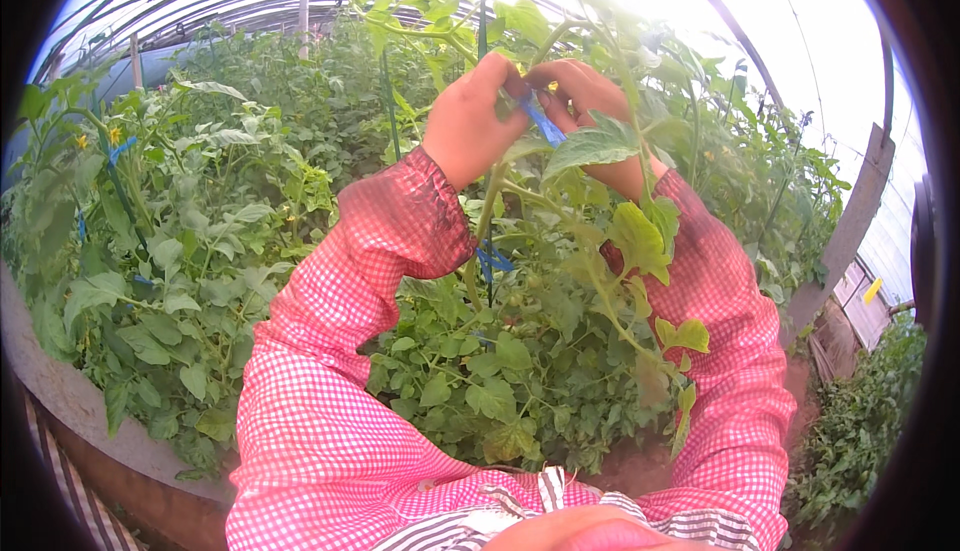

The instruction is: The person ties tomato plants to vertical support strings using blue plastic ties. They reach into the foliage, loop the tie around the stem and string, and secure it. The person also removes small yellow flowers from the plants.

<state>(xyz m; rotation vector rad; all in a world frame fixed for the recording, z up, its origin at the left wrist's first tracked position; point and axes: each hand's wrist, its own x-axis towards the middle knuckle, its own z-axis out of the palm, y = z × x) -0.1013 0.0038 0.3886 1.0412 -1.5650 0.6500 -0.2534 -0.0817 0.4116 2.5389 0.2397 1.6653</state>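
Both arms reach up in red-and-white checked sleeves to a tall tomato plant in front of me. My left hand [470,121] is closed, its thumb and fingertips pinching a blue plastic strip [543,124] near the top of the plant. Close against it, my right hand [592,99] also has its fingers bent onto the strip, partly behind a leaf [597,147]. The strip's tail hangs down between the hands. Below them runs the thick green stem [487,213], with another blue tie [492,259] lower down. A thin green stake [483,16] rises behind the hands.
Dense tomato plants [230,221] fill the left and back, some with yellow flowers [115,137] and a blue tie [121,152]. A grey ledge [60,371] curves along the left. At the right stands a slanting board [845,221]. Greenhouse hoops [730,21] arch overhead.
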